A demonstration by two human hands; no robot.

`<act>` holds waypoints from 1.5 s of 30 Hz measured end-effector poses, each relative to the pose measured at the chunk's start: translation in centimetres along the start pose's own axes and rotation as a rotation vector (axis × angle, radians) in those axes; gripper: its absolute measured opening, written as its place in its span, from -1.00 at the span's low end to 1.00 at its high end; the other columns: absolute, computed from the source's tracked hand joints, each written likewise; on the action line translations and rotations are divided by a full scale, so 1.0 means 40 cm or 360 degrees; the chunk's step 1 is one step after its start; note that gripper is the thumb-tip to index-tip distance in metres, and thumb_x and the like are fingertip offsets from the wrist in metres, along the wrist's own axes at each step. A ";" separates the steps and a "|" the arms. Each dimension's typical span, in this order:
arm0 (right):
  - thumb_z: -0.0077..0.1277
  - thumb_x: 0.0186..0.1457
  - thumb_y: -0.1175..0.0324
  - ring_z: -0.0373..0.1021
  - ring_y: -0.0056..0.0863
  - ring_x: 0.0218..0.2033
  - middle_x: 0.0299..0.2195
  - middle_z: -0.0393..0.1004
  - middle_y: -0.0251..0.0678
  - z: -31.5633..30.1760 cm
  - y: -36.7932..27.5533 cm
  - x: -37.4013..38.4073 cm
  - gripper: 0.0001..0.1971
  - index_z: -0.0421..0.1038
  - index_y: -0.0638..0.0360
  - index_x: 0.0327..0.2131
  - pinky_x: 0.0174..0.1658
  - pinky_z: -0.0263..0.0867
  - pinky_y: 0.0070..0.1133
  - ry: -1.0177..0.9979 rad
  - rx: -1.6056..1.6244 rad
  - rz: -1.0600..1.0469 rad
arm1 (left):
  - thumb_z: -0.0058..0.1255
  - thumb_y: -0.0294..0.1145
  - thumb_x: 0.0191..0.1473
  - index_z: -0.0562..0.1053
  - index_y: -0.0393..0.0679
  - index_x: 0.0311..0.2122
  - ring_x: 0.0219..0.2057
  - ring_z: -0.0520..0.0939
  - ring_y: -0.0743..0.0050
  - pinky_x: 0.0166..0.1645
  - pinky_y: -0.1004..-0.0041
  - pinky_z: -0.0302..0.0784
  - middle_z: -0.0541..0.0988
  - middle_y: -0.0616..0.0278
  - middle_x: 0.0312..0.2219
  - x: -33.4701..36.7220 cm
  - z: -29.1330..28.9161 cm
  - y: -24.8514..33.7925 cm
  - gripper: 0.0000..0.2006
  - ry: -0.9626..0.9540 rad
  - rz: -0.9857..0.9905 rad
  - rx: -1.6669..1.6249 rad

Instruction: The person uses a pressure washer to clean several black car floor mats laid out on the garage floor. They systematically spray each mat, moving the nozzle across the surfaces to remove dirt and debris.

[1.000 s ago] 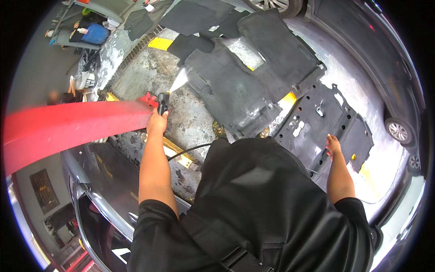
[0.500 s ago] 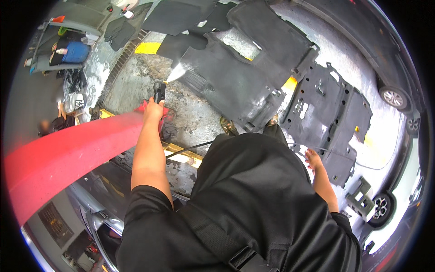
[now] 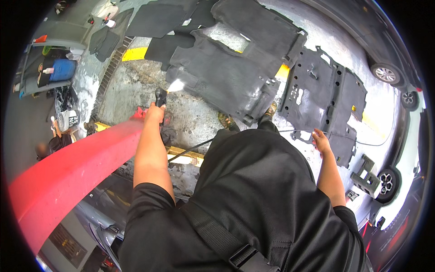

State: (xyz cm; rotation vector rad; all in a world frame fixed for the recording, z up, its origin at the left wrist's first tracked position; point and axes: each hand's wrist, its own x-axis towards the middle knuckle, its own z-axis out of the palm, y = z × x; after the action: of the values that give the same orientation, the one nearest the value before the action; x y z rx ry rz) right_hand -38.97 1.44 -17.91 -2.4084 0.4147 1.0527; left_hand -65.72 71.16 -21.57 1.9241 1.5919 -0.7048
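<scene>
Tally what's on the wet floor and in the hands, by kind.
Grey car carpets laid flat on the floor: 2
Black spray gun, in the left hand: 1
Thin black hose on the floor: 1
Right hand, holding nothing: 1
Total: 5

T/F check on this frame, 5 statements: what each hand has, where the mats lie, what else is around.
1. The left hand grips a black spray gun. True.
2. The right hand holds a grey mat. False: it is open and holds nothing, out over the wet concrete ground.
3. Dark car floor mats lie spread flat on the ground. True.
4. A thin black hose runs behind the left forearm. True.
5. The blue tub stands beside the right hand. False: it sits far off on the person's left.
</scene>
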 end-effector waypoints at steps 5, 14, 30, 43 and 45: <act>0.08 0.22 0.05 0.36 -0.57 -0.35 -0.20 0.53 -0.29 0.025 0.057 -0.019 -0.41 0.31 0.04 0.25 -0.37 0.30 -0.55 -0.0018 -0.0027 0.0040 | 0.11 -0.04 0.19 0.32 -0.17 0.17 -0.41 0.72 0.15 -0.24 0.16 0.57 0.68 -0.01 -0.33 0.041 0.068 -0.043 -0.44 -0.0063 0.0176 0.0054; 0.07 0.23 0.03 0.40 -0.51 -0.29 -0.10 0.54 -0.28 0.002 0.099 -0.044 -0.44 0.33 -0.04 0.25 -0.39 0.34 -0.50 0.0018 0.0078 0.0224 | 0.07 0.02 0.21 0.25 -0.13 0.25 -0.36 0.64 0.13 -0.23 0.19 0.54 0.62 0.01 -0.27 0.141 0.035 -0.043 -0.37 0.0523 0.0180 0.0013; 0.08 0.23 0.09 0.37 -0.55 -0.34 -0.14 0.53 -0.29 -0.018 0.104 -0.111 -0.42 0.30 0.07 0.25 -0.29 0.32 -0.54 0.0148 0.0133 0.0159 | 0.09 0.01 0.19 0.28 -0.14 0.19 -0.29 0.71 -0.01 -0.17 0.14 0.61 0.66 -0.07 -0.20 0.118 -0.015 0.153 -0.40 0.0316 0.0194 -0.0183; 0.08 0.23 0.06 0.31 -0.59 -0.44 -0.36 0.45 -0.36 0.028 0.173 -0.111 -0.45 0.30 -0.05 0.25 -0.50 0.22 -0.58 0.0049 0.0219 0.0382 | 0.03 0.02 0.21 0.27 -0.06 0.21 -0.07 0.68 0.03 -0.02 0.09 0.55 0.64 -0.03 -0.08 0.029 0.141 0.071 -0.44 0.0064 0.0133 0.0335; 0.07 0.23 0.05 0.31 -0.59 -0.44 -0.36 0.46 -0.35 0.020 0.165 -0.099 -0.45 0.30 -0.04 0.25 -0.51 0.22 -0.57 0.0045 0.0238 0.0379 | 0.01 0.04 0.22 0.24 0.00 0.25 0.09 0.58 0.01 0.09 0.06 0.48 0.59 0.00 0.02 0.007 0.109 0.068 -0.41 0.0157 0.0062 0.0310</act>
State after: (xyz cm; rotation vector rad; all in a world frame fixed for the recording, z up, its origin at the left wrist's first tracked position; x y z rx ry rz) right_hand -44.99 -3.35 -17.41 -2.2832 0.7780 1.0465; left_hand -63.23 67.90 -24.69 2.1542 1.5899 -0.7849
